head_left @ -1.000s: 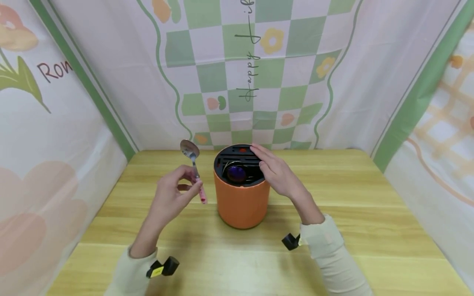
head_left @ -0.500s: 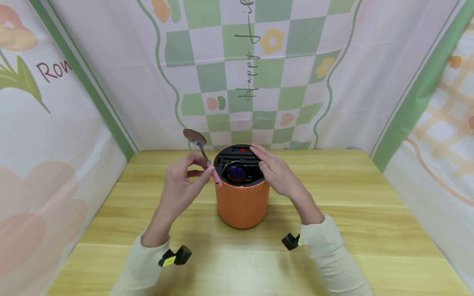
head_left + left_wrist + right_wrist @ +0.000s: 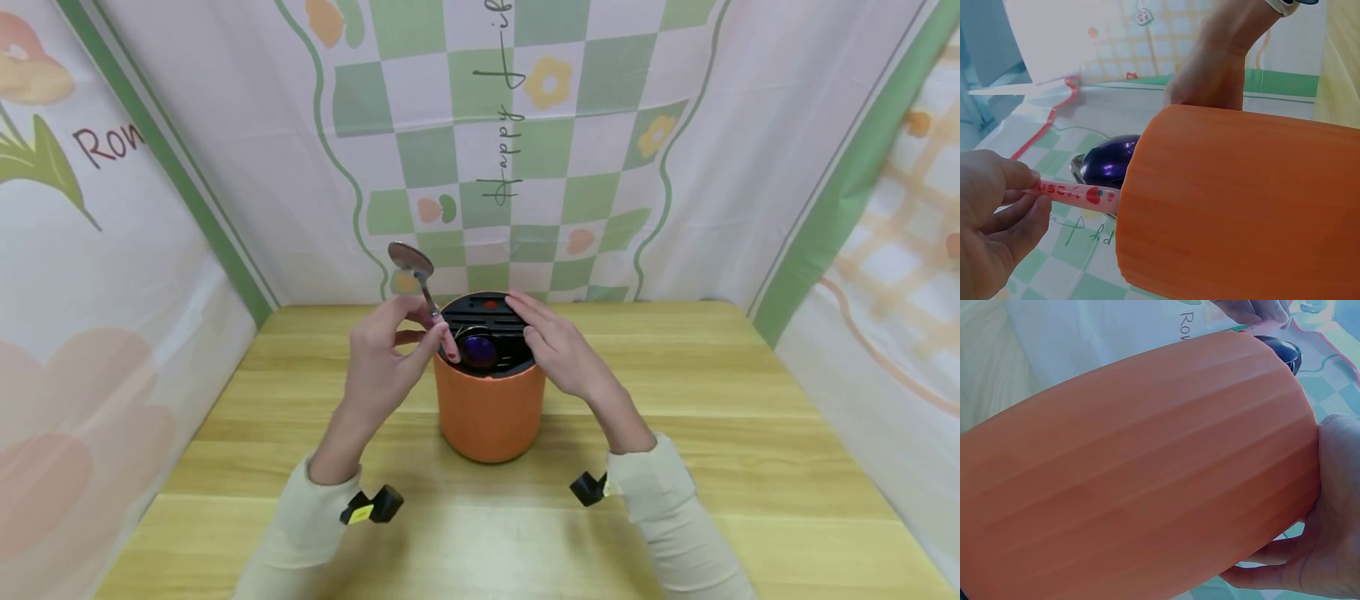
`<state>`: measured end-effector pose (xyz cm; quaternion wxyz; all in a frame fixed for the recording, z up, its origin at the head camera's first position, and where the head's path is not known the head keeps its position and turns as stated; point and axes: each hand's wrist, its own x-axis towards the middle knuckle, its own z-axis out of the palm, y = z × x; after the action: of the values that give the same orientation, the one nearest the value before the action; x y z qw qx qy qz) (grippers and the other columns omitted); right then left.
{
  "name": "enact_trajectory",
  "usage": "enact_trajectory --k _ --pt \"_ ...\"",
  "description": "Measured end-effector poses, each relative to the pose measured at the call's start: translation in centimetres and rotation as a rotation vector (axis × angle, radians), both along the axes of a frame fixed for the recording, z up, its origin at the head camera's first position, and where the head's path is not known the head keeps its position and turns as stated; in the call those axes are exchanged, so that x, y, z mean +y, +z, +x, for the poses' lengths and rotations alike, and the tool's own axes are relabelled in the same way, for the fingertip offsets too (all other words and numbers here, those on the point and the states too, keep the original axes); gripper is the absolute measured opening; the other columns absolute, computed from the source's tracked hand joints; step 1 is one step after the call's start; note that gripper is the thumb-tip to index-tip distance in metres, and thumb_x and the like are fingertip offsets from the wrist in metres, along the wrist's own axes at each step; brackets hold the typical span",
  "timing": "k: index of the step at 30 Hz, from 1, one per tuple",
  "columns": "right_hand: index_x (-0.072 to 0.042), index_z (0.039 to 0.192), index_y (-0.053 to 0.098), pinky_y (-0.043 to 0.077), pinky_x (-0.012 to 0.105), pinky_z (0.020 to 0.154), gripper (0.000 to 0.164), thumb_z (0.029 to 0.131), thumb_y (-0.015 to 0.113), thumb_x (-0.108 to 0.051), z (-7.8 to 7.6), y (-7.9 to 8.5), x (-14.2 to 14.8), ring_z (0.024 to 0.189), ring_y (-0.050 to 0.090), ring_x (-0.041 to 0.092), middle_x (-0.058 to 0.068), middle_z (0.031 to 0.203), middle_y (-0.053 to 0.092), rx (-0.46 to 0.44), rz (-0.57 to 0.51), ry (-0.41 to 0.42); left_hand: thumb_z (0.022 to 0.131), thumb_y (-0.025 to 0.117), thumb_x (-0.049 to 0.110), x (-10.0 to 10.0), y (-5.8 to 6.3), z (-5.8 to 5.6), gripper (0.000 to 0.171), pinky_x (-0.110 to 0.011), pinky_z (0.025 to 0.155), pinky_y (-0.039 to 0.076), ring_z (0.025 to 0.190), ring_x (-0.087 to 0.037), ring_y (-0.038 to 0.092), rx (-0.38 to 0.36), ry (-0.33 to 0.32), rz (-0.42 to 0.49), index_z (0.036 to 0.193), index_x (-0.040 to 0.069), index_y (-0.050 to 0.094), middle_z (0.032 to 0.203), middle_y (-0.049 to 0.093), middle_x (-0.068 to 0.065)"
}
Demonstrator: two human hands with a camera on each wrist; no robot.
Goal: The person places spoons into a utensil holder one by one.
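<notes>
My left hand (image 3: 390, 354) pinches a spoon (image 3: 444, 333) by its pink, strawberry-printed handle, between thumb and fingers. Its metal bowl points up and away, while the handle's lower end is over the left part of the holder's top. An orange round utensil holder (image 3: 491, 417) with a black slotted insert (image 3: 480, 312) stands upright on the table. A shiny dark purple rounded piece with a gold edge (image 3: 1109, 159) sticks out of its top; its kind is unclear. My right hand (image 3: 558, 346) rests against the holder's right rim, fingers extended along it.
The holder stands on a wood-grain table (image 3: 675, 400). Behind it hangs a green-and-white checked cloth (image 3: 540, 150), with printed cloths on both sides. Small black cameras (image 3: 386, 503) are on both wrists.
My left hand has carried the spoon up and to the right, from beside the holder to its top. My right hand and the holder have stayed put.
</notes>
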<state>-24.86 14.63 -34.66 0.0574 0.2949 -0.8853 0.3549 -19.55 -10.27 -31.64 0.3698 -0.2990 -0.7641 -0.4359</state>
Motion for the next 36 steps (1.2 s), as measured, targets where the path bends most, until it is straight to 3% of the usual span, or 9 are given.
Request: enact_trajectory --k 5,13,23,28,36 --pt "-0.006 0.155 0.035 0.026 0.052 0.122 0.051 0.105 0.029 -0.017 -0.2 -0.3 0.0 0.152 0.025 0.029 0.008 0.165 0.027 0.013 -0.006 0.002 0.086 0.074 0.003 0.4 0.0 -0.2 0.016 -0.024 0.067 0.061 0.084 -0.024 0.071 0.035 0.005 -0.021 0.098 -0.003 0.066 0.088 0.068 -0.014" --pt "-0.006 0.154 0.036 0.028 0.052 0.121 0.051 0.105 0.030 -0.017 -0.2 -0.3 -0.1 0.151 0.028 0.030 0.009 0.164 0.029 0.017 -0.012 0.000 0.084 0.075 0.001 1.0 -1.0 -0.6 0.015 -0.022 0.066 0.061 0.079 -0.018 0.068 0.026 -0.019 -0.060 0.096 0.000 0.067 0.086 0.066 -0.011" --pt "-0.008 0.155 0.035 0.028 0.051 0.122 0.051 0.105 0.030 -0.018 -0.1 -0.2 0.0 0.152 0.026 0.028 0.007 0.165 0.027 0.011 0.001 -0.010 0.083 0.074 -0.001 0.8 -2.3 -0.3 0.010 -0.026 0.066 0.062 0.076 -0.017 0.066 -0.065 -0.010 -0.104 0.089 0.002 0.067 0.086 0.065 -0.010" --pt "-0.008 0.155 0.035 0.027 0.050 0.123 0.052 0.105 0.030 -0.018 0.0 -0.2 0.0 0.153 0.025 0.026 0.005 0.165 0.027 0.007 0.006 -0.012 0.087 0.071 0.001 0.5 -2.5 -0.1 0.005 -0.024 0.067 0.061 0.081 -0.017 0.066 -0.113 0.011 -0.100 0.092 0.003 0.068 0.089 0.066 -0.009" --pt "-0.008 0.156 0.032 0.024 0.050 0.123 0.052 0.105 0.029 -0.018 0.1 -0.1 -0.1 0.153 0.022 0.026 0.005 0.166 0.024 -0.007 0.012 -0.013 0.087 0.066 -0.005 0.0 -2.5 0.2 0.015 -0.030 0.064 0.061 0.083 -0.020 0.067 -0.154 0.032 -0.071 0.101 0.000 0.066 0.091 0.069 -0.011"
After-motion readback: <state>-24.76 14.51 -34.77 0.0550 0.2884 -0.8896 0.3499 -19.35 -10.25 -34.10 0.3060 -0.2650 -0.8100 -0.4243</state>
